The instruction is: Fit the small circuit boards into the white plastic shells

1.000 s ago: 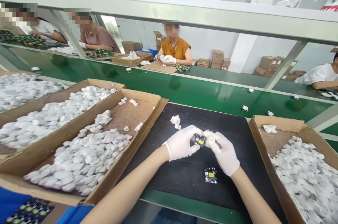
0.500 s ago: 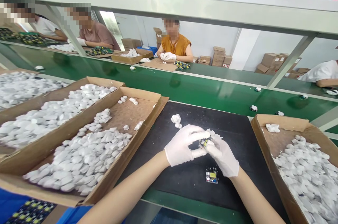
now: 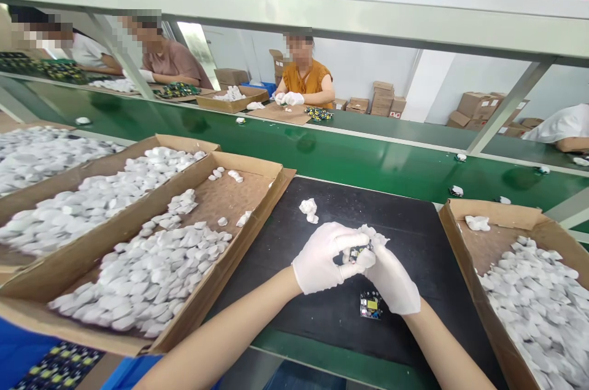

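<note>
Both my hands wear thin white gloves and meet over a black mat (image 3: 285, 292). My left hand (image 3: 324, 258) is closed on the edge of a small circuit board (image 3: 354, 253), thumb below and fingers above. My right hand (image 3: 393, 276) is closed at the board's other side, with a ragged white putty-like lump (image 3: 376, 235) at its fingers. A flat white piece (image 3: 367, 257) covers part of the board between the thumbs. Right fingertips are partly hidden. Just below the hands, a second circuit board (image 3: 370, 305) lies parts-up on the mat. Behind them rests a white clump (image 3: 309, 210).
Cardboard trays of white pieces stand left (image 3: 251, 243) and right (image 3: 464, 267). Beyond the mat runs a green conveyor belt (image 3: 368, 160) carrying several white-topped boards. Co-workers sit across it; one wears an orange top (image 3: 308, 80). More boards (image 3: 59, 365) lie low at left.
My hands stay together, turning the board slightly; a flat white piece now shows more clearly between the thumbs. Items on the conveyor have shifted right. The view has moved a little.
</note>
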